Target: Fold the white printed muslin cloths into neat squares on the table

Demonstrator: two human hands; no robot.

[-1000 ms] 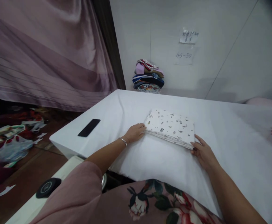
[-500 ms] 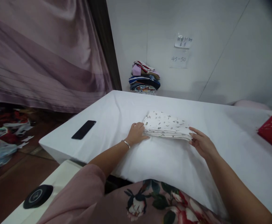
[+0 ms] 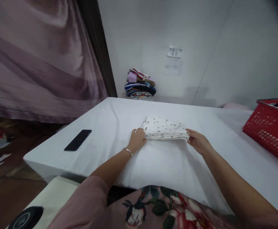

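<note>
A folded white cloth (image 3: 164,125) with a small scattered print lies in several layers on the white-covered table (image 3: 158,168). My left hand (image 3: 138,139) grips its left end, fingers curled over the edge. At the opposite end, my right hand (image 3: 197,140) pinches the layered corner between thumb and fingers, and that corner looks slightly raised. The cloth's folded edges face me.
A black phone (image 3: 78,140) lies on the table's left side. A red plastic basket (image 3: 270,130) stands at the right. Behind the far edge is a stack of folded clothes (image 3: 140,85) against the wall. A round black object (image 3: 25,218) sits at the lower left.
The view has turned to the right, bringing more of the red basket into sight. My left hand's thumb has drawn in against the cloth; my right hand still holds its corner.
</note>
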